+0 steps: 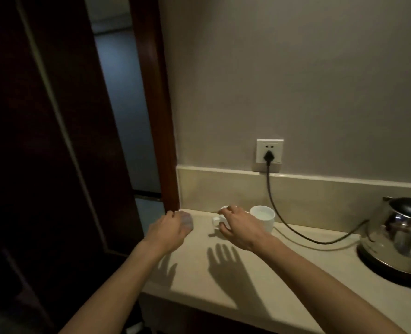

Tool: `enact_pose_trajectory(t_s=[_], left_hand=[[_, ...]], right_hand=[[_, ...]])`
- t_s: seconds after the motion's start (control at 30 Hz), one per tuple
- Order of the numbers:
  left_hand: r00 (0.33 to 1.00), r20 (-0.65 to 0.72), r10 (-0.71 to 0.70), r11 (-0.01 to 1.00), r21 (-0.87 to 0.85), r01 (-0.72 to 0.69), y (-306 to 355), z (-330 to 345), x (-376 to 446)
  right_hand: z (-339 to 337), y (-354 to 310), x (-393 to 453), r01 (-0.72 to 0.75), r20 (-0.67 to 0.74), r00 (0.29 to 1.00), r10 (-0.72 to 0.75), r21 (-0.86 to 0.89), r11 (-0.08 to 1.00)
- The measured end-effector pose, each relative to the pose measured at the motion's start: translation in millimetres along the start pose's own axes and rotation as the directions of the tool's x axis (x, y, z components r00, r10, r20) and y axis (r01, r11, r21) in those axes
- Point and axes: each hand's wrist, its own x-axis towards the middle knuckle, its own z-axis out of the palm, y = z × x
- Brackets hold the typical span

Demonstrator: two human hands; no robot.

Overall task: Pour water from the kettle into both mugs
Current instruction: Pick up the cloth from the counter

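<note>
1. Right hand (238,229) over the left mug (220,216), fingers (228,209) spread around its rim and side; actual grip: cannot tell.
2. Left hand (169,229) just left of it, fingers curled on something blurred.
3. Right mug (263,218) just beyond the right fingers, upright.
4. Kettle (397,239) well right on its base, surface (247,285) edge.

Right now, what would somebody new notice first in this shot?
Two bare arms reach over the pale counter: the right hand hovers over a white mug, the left hand beside it. A second mug stands behind, and a shiny kettle sits far right.
</note>
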Motion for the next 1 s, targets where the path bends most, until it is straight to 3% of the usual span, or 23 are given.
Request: enact_pose_trajectory(t_s=[0.2, 0.43, 0.6, 0.8, 1.0], left_hand=[[0.998, -0.022, -0.058, 0.998, 0.034, 0.059, -38.5, -16.1, -34.8], [0.994, -0.101, -0.031, 0.998, 0.05, 0.036, -57.4, -28.1, -33.3], [0.997, -0.074, 0.003, 0.999, 0.043, 0.0, -48.0, -19.1, -27.1], [1.0, -0.001, 0.024, 1.0, -0.006, -0.024, -10.5, -1.0, -15.0], [0.988, -0.026, 0.15, 0.988, -0.046, -0.151, 46.0, 30.5, -18.2]], right_hand=[[62.4, -68.2, 93.5, 0.026, 0.199, 0.979, -0.033, 0.037, 0.999], [136.6, -86.7, 155.9, -0.091, 0.265, 0.963, 0.048, 0.149, 0.985], [168.9, -83.8, 114.3, -0.032, 0.163, 0.987, 0.005, 0.162, 0.986], [144.1, -86.3, 18.3, -0.002, 0.051, 0.999, -0.004, 0.132, 0.991], [93.3, 12.8, -93.8, -0.208, 0.086, 0.974, 0.211, -0.044, 0.977]])
